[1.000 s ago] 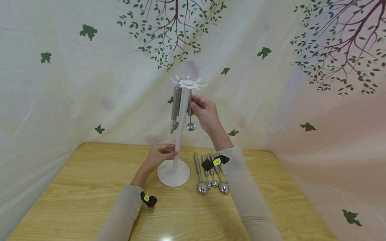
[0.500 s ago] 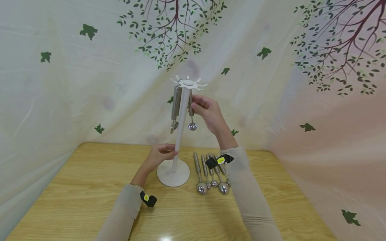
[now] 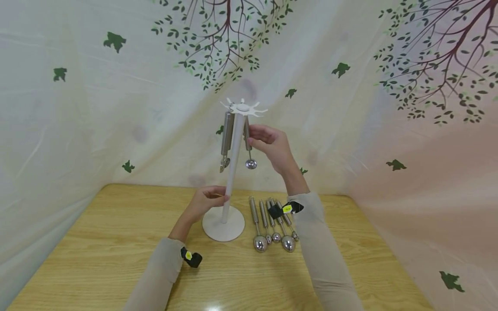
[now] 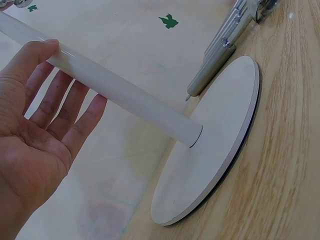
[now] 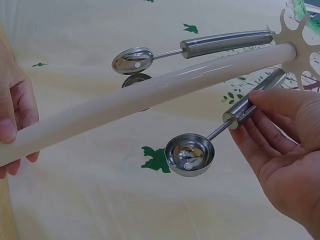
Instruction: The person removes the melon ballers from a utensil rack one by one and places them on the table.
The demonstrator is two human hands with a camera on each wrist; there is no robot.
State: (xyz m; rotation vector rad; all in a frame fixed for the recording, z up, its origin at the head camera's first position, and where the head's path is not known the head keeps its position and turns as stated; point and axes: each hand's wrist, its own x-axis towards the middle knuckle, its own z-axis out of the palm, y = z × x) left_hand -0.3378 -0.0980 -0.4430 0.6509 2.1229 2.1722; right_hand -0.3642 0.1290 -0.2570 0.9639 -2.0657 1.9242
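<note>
A white stand with a round base, a slim pole and a hooked top ring rises from the table. My left hand holds the low part of the pole between thumb and fingers. Up at the ring, my right hand pinches the steel handle of a melon baller, whose round bowl hangs downward. The handle's upper end lies right under the hooks, its attachment hidden. Other steel scoops hang on the pole's far left side, their handles upright in the head view.
Several steel scoops lie side by side on the wooden table, just right of the base. Behind the table hangs a pale cloth printed with branches and leaves. Right forearm passes over some of the scoops' right side.
My right hand has shifted slightly right, and the melon baller's bowl has swung right, away from the pole. My left hand and the stand keep their place.
</note>
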